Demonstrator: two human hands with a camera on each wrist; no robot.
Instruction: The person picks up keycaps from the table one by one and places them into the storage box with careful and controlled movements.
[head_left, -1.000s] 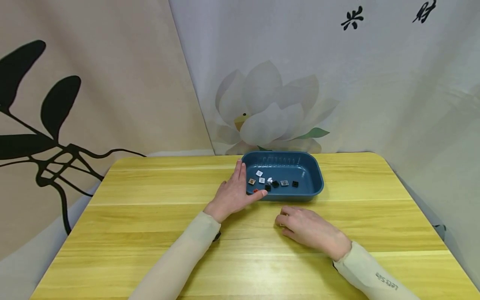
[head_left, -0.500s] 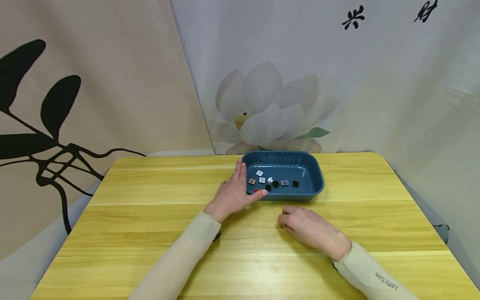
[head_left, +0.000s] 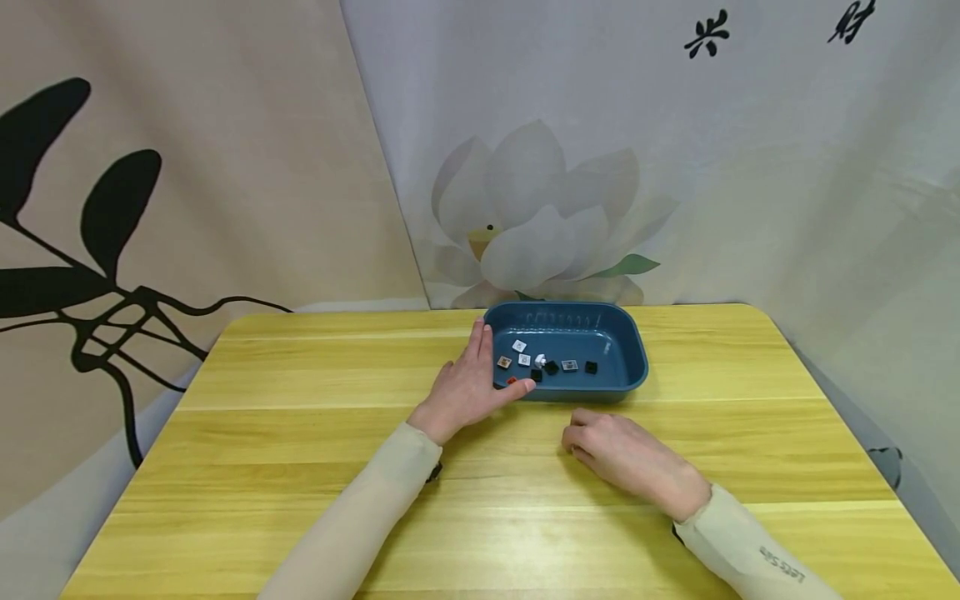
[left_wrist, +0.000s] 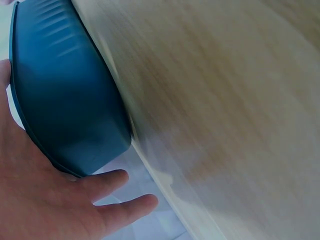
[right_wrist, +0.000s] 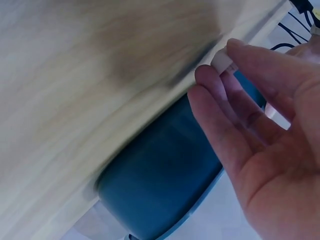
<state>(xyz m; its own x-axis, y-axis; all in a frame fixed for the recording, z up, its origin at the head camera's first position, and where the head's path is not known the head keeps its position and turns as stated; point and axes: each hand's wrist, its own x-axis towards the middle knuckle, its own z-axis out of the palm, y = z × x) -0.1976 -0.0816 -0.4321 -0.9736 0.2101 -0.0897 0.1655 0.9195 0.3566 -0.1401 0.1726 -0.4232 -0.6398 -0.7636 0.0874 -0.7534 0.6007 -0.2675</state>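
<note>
A blue rectangular tray (head_left: 633, 385) stands at the back of the table. Several small square pieces lie inside it, among them a white piece (head_left: 519, 346), a black piece (head_left: 591, 367) and a red piece (head_left: 512, 381) partly hidden by the near rim. My left hand (head_left: 468, 387) rests against the tray's left end, fingers straight along the wall and thumb along the front rim. In front of the tray, close over the table, my right hand (head_left: 626, 454) pinches a small white block (right_wrist: 221, 61) between thumb and fingertips; the head view hides this block.
The wooden table (head_left: 300, 467) reaches well to both sides of the tray. A printed curtain (head_left: 555, 125) hangs right behind its back edge. Dark cables (right_wrist: 295, 30) show at the corner of the right wrist view.
My right hand has shifted slightly to the right, and its fingers are drawn in a little more. The left hand and the tray have stayed in place.
</note>
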